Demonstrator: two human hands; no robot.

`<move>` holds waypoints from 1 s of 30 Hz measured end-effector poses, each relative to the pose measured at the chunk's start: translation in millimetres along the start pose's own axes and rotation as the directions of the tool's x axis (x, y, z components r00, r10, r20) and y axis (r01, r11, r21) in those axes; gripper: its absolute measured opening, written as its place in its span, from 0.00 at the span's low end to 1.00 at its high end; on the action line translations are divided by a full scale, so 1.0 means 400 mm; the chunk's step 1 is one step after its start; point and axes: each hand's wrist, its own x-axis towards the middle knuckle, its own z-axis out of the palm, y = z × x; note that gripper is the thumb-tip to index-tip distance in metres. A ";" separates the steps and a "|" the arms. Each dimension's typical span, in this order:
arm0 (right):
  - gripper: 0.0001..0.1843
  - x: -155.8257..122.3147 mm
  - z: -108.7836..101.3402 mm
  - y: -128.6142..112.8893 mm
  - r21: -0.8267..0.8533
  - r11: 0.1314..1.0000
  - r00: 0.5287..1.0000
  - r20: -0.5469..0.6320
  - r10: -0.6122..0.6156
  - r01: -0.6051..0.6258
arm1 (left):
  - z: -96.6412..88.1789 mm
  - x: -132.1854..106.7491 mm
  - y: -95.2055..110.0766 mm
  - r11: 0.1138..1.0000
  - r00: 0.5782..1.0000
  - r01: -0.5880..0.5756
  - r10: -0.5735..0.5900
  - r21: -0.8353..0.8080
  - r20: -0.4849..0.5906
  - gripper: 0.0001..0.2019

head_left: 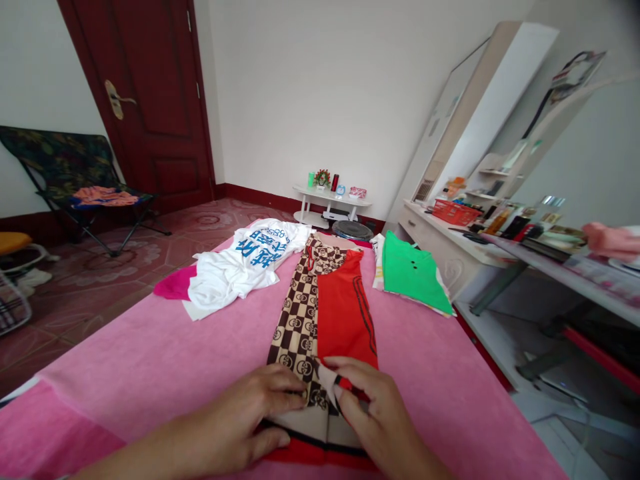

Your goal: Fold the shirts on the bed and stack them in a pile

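Observation:
A long garment [344,313] lies lengthwise on the pink bedspread, folded into a strip. Its left half has a brown and beige checked print, and its right half is plain red with dark stripes. At the near end, my left hand [260,407] rests on the checked cloth with thumb and fingers apart. My right hand [367,407] pinches a turned-up bit of the garment's edge, where beige, black and red cloth shows. Part of the near hem is hidden under both hands.
A pile of white clothes [215,277] lies at the bed's far left, with a bright pink cloth [173,283] under it. Folded clothes topped by a green one [410,267] lie at the far right. A cluttered dressing table [425,223] stands beyond the bed's right side.

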 end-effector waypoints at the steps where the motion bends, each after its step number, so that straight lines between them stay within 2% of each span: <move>1: 0.15 0.000 0.009 -0.009 -0.019 0.999 0.999 0.022 -0.035 0.036 | -0.003 0.000 0.004 1.000 1.000 -0.004 0.004 -0.019 0.004 0.20; 4: 0.18 -0.006 0.043 -0.024 -0.069 0.987 0.983 0.125 -0.137 0.146 | -0.011 -0.005 0.012 0.994 1.000 -0.015 0.018 -0.105 0.023 0.14; 6: 0.18 -0.012 0.063 -0.023 -0.085 0.977 0.973 0.145 -0.181 0.194 | -0.017 -0.008 0.007 0.987 1.000 0.011 -0.010 -0.162 0.007 0.11; 9: 0.19 -0.016 0.076 -0.013 -0.101 0.970 0.972 0.110 -0.208 0.219 | -0.026 0.002 -0.024 0.966 0.993 0.083 -0.101 -0.243 -0.062 0.08; 12: 0.17 -0.016 0.077 -0.001 -0.117 0.963 0.969 0.061 -0.238 0.244 | -0.043 0.051 -0.078 0.909 0.959 0.191 -0.254 -0.371 -0.128 0.10; 14: 0.14 -0.017 0.082 0.011 -0.145 0.947 0.958 0.044 -0.282 0.285 | -0.060 0.107 -0.122 0.799 0.910 0.286 -0.399 -0.529 -0.110 0.18; 16: 0.13 -0.020 0.097 0.032 -0.190 0.925 0.944 0.024 -0.330 0.329 | -0.080 0.178 -0.167 0.606 0.850 0.357 -0.527 -0.710 -0.022 0.25; 18: 0.12 -0.024 0.127 0.064 -0.233 0.906 0.927 -0.039 -0.373 0.354 | -0.099 0.254 -0.209 0.423 0.810 0.349 -0.585 -0.836 0.042 0.27; 19: 0.10 -0.027 0.146 0.083 -0.250 0.897 0.914 -0.087 -0.396 0.365 | -0.108 0.293 -0.229 0.363 0.794 0.326 -0.606 -0.873 0.045 0.26; 21: 0.08 -0.030 0.187 0.124 -0.287 0.877 0.875 -0.188 -0.446 0.385 | -0.119 0.366 -0.261 0.310 0.765 0.280 -0.644 -0.908 0.016 0.22; 24: 0.08 -0.032 0.240 0.174 -0.385 0.832 0.825 -0.245 -0.510 0.400 | -0.124 0.458 -0.291 0.338 0.719 0.230 -0.691 -0.913 -0.074 0.16; 27: 0.06 -0.031 0.263 0.190 -0.477 0.783 0.827 -0.183 -0.532 0.399 | -0.117 0.517 -0.308 0.420 0.648 0.195 -0.734 -0.886 -0.205 0.15; 30: 0.05 -0.030 0.268 0.185 -0.499 0.772 0.833 -0.164 -0.529 0.392 | -0.106 0.541 -0.334 0.545 0.586 0.217 -0.736 -0.810 -0.338 0.18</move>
